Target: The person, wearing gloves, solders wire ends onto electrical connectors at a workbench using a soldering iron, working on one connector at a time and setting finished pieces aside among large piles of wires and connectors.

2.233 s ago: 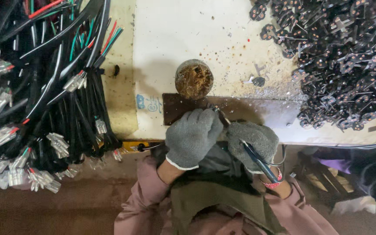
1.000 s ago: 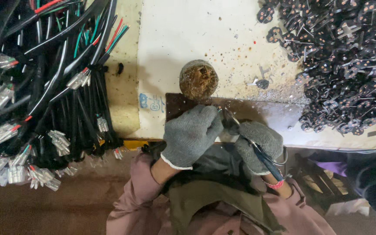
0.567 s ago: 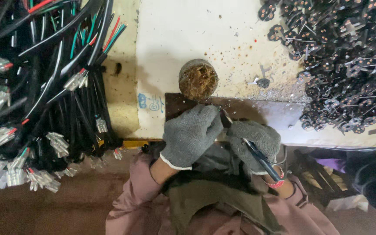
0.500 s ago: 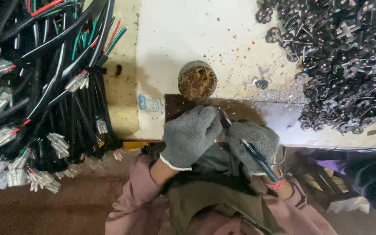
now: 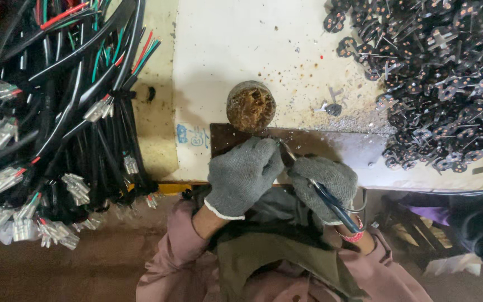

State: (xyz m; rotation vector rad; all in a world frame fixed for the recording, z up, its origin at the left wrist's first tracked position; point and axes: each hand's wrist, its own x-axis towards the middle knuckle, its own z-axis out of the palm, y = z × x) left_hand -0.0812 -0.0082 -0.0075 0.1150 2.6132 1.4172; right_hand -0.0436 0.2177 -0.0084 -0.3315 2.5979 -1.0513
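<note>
The right hand (image 5: pixel 322 182), in a grey knit glove, is closed around a pair of pliers (image 5: pixel 331 200) with dark blue handles; the handles run back toward the wrist and the metal tip points up-left, toward the left hand (image 5: pixel 243 176). The left hand, gloved the same, is curled shut just beside the pliers' tip — whatever it pinches is hidden under its fingers, so I cannot tell what it holds. Both hands rest at the near edge of a dark brown plate (image 5: pixel 308 146) lying on the bench (image 5: pixel 236 45).

Taking the plate as the landmark: touching its far edge, above the left hand, stands a round pot (image 5: pixel 251 106) filled with brown crusty matter. Past its right end spreads a heap of small black parts (image 5: pixel 443 78) with metal prongs, and one such part (image 5: pixel 332 109) lies alone just beyond the plate's far edge. Well to the plate's left hangs a thick bundle of black cables (image 5: pixel 51 112) with coloured wires and white connectors at the ends. Below the plate — the person's pink sleeves and olive apron.
</note>
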